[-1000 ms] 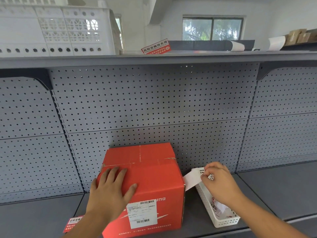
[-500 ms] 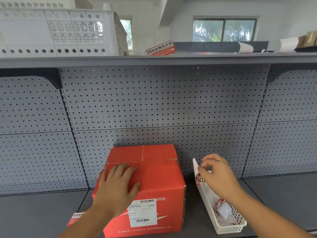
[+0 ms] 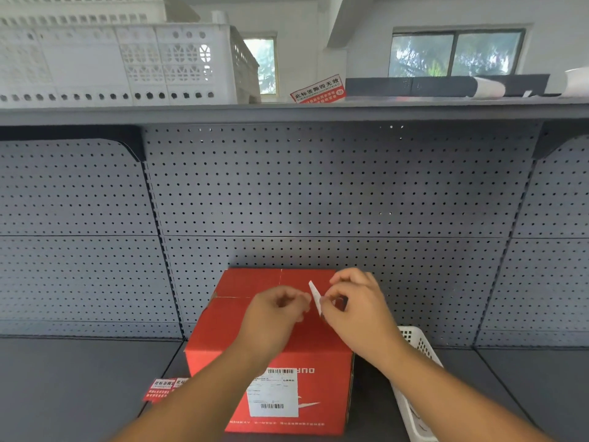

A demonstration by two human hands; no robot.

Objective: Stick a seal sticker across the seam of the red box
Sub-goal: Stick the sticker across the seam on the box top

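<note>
Pinched edge-on in the right hand (image 3: 357, 309), the left hand (image 3: 280, 309) curled beside, the seal sticker (image 3: 315, 296) is judged light, limp, best handled by its margins above the red box (image 3: 274, 342).

1. A grey pegboard back panel (image 3: 334, 193) fills the middle, split by upright seams.
2. A grey upper shelf (image 3: 287, 111) runs across above it, on dark brackets (image 3: 127, 141).
3. White perforated crates (image 3: 121, 62) stand at the upper shelf's left end.
4. Behind, white walls and a daylit window (image 3: 455, 54) showing trees.
</note>
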